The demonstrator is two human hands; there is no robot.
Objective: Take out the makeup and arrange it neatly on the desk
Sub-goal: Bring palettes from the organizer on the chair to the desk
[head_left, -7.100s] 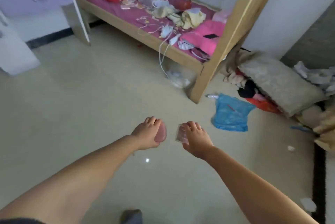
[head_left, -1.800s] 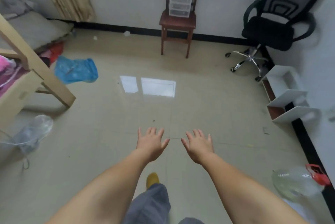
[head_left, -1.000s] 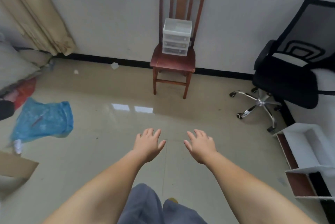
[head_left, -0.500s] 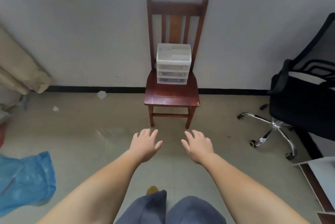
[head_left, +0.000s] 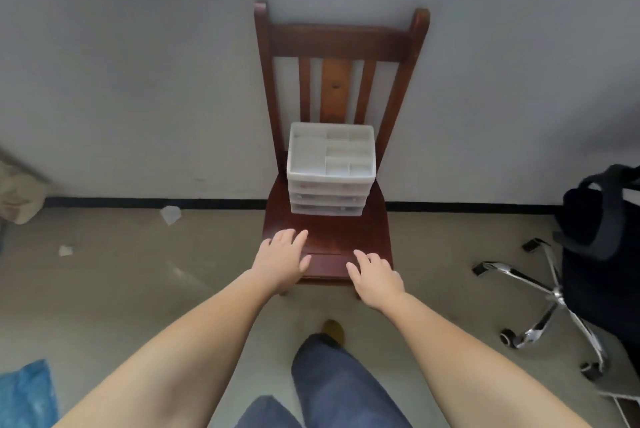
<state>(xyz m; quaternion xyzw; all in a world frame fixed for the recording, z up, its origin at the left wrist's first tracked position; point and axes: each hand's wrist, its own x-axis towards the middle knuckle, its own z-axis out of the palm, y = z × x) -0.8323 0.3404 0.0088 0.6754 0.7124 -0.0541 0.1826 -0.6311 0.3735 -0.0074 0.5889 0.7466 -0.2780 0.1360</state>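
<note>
A translucent white plastic drawer organizer (head_left: 331, 168) with three drawers and a divided top tray stands on the seat of a dark red wooden chair (head_left: 332, 240) against the wall. Its top compartments look empty; what the drawers hold is hidden. My left hand (head_left: 282, 259) reaches forward, fingers spread, over the seat's front left corner. My right hand (head_left: 375, 277) reaches forward the same way over the seat's front right edge. Both hands hold nothing and are short of the organizer. No makeup and no desk are in sight.
A black office chair (head_left: 595, 254) with a chrome wheeled base stands at the right. A blue plastic bag (head_left: 26, 393) lies at the lower left. Paper scraps (head_left: 170, 214) lie on the beige tiled floor near the black baseboard. My legs in blue trousers (head_left: 332, 382) are below.
I have walked up to the wooden chair, which now fills the middle of the view. Both empty hands have come over the seat's front edge. Seven seconds ago each hand held a small item.
</note>
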